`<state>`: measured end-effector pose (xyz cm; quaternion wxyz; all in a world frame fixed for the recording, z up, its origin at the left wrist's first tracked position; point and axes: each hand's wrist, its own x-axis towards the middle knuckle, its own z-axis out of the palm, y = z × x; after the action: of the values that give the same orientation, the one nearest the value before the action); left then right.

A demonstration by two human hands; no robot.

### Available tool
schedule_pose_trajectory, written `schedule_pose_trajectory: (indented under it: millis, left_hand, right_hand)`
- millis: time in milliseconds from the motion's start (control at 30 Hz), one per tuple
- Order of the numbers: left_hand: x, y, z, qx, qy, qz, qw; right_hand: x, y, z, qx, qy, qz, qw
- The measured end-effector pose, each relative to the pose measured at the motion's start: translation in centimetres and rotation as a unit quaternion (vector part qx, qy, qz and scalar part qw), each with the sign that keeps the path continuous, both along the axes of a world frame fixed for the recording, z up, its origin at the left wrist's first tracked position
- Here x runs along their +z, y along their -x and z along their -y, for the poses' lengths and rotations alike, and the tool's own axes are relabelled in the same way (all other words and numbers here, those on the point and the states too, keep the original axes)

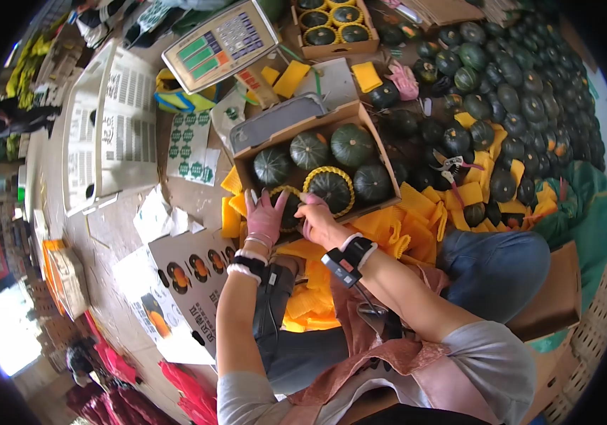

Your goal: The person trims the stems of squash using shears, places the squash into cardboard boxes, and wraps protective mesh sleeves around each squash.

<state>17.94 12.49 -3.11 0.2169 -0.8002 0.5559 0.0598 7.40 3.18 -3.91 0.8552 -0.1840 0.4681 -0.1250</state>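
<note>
Apron [416,355] before the carton [351,113], left hand [265,219] splayed at its near-left netted squash [288,210], right hand [319,219] curled, hold unclear.

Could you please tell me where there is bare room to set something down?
Bare floor shows between the white crate, the printed carton and the orange-edged container. It is crowded on the right, with dark green squashes and yellow sheets, and at the open box, with left hand and right hand at its near edge.
</note>
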Motion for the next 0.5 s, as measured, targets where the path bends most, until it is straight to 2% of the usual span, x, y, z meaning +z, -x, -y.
schedule_pose_trajectory:
  millis: [33,67,100,133,200,267,300,333,400,433,467,500]
  left_hand:
    - [2.1,-0.2,1.5,0.027,-0.047,-0.051,0.997]
    - [4.5,-0.4,2.7,0.054,-0.095,-0.101,0.989]
    - [6.9,-0.4,4.1,0.085,-0.144,-0.152,0.974]
    - [8.1,-0.6,5.2,0.096,-0.141,-0.171,0.970]
    - [9.5,-1.5,7.4,0.120,-0.136,-0.206,0.962]
    - [8.1,-1.8,9.0,0.069,0.039,-0.205,0.976]
    - [7.6,-1.8,10.5,0.050,0.076,-0.211,0.973]
    - [7.1,-1.6,12.1,0.032,0.114,-0.218,0.969]
    - [5.8,-0.6,15.8,0.016,0.238,-0.147,0.960]
    - [5.4,-0.7,17.7,0.042,0.230,-0.121,0.965]
    - [4.4,-1.6,19.2,0.061,0.246,-0.121,0.960]
    - [4.2,-2.6,20.4,0.076,0.214,-0.142,0.963]
  right_hand:
    - [1.4,-0.2,0.4,0.011,0.006,-0.015,1.000]
    - [2.7,0.1,1.2,0.062,-0.059,-0.049,0.995]
    - [3.5,0.6,2.3,0.095,-0.121,-0.002,0.988]
    - [3.9,1.5,3.6,0.130,-0.183,0.047,0.973]
    - [7.3,3.8,7.7,0.147,-0.188,0.118,0.964]
    - [8.3,5.8,12.3,0.128,-0.027,0.152,0.980]
    - [8.2,6.4,15.5,0.126,0.007,0.161,0.979]
    - [10.0,6.6,18.2,0.068,0.046,0.100,0.992]
    - [9.3,6.7,24.9,-0.024,0.103,0.106,0.989]
    - [10.1,6.0,27.8,-0.057,0.161,0.081,0.982]
    - [8.7,5.2,31.6,-0.065,0.205,0.122,0.969]
    - [8.7,4.1,34.7,-0.079,0.250,0.076,0.962]
